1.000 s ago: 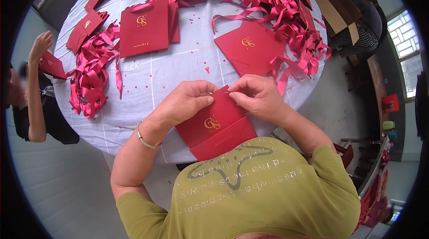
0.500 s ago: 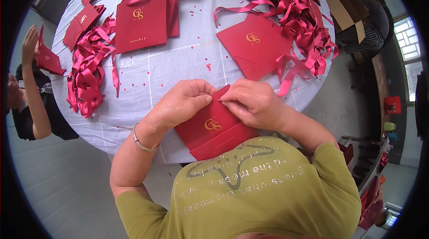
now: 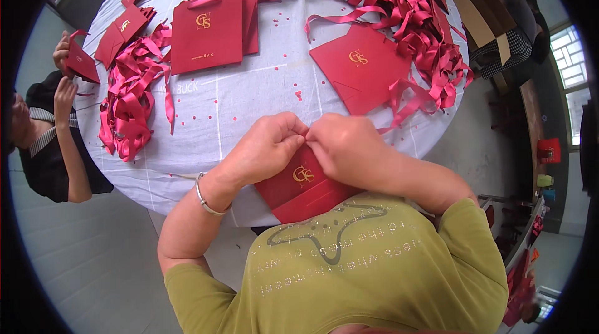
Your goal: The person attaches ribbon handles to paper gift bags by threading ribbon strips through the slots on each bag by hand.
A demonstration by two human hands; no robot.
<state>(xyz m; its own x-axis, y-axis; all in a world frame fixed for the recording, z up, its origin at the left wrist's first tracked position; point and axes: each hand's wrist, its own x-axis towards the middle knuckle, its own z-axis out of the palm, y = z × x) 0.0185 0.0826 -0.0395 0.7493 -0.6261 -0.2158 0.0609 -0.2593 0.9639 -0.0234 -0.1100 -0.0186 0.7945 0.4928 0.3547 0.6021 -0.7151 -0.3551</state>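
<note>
A flat red paper gift bag [image 3: 301, 185] with a gold emblem lies at the near edge of the round table [image 3: 249, 97], partly over my lap. My left hand [image 3: 265, 147] pinches its top edge from the left, with a silver bracelet on that wrist. My right hand [image 3: 346, 147] pinches the same edge from the right, fingertips touching those of the left. What sits between the fingertips is hidden.
Another flat red bag [image 3: 360, 75] lies ahead to the right, a larger one [image 3: 207, 31] ahead to the left. Heaps of red ribbon lie at left [image 3: 131, 103] and far right [image 3: 418, 15]. A seated person [image 3: 53, 128] at left holds a red bag [image 3: 81, 62].
My two hands have closed together at the top edge of the bag. The bag has slid a little nearer to me. The person at left has lowered their raised hands with a bag.
</note>
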